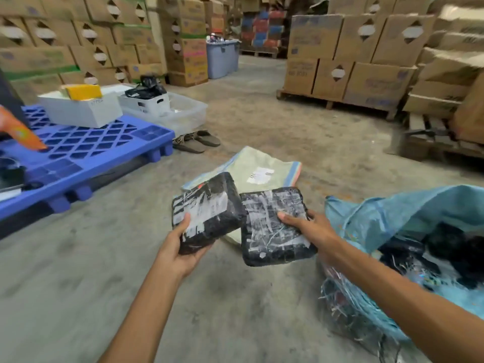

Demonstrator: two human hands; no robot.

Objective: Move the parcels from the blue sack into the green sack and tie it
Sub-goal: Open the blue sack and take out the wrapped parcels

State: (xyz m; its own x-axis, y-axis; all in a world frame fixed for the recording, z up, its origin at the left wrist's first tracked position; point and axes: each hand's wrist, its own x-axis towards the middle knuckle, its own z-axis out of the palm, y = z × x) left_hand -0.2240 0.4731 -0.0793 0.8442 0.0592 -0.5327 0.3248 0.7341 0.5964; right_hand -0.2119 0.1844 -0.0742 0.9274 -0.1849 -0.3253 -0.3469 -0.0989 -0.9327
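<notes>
My left hand (183,242) grips a black wrapped parcel (209,205) with torn white labels, held above the floor. Beside it, my right hand (311,229) grips a second black parcel (272,231) of the same kind; the two parcels touch at their edges. Just beyond them the pale green sack (256,166) lies flat on the concrete floor, with a white label and a striped edge. The blue sack (408,218) lies open at the right, with more dark parcels (445,252) showing inside its mouth.
A blue plastic pallet (78,150) at the left carries white bins (83,108). A pair of sandals (196,141) lies by it. Stacked cardboard boxes (353,61) on wooden pallets fill the right and back, with a grey tub (221,58) behind. The floor is bare concrete.
</notes>
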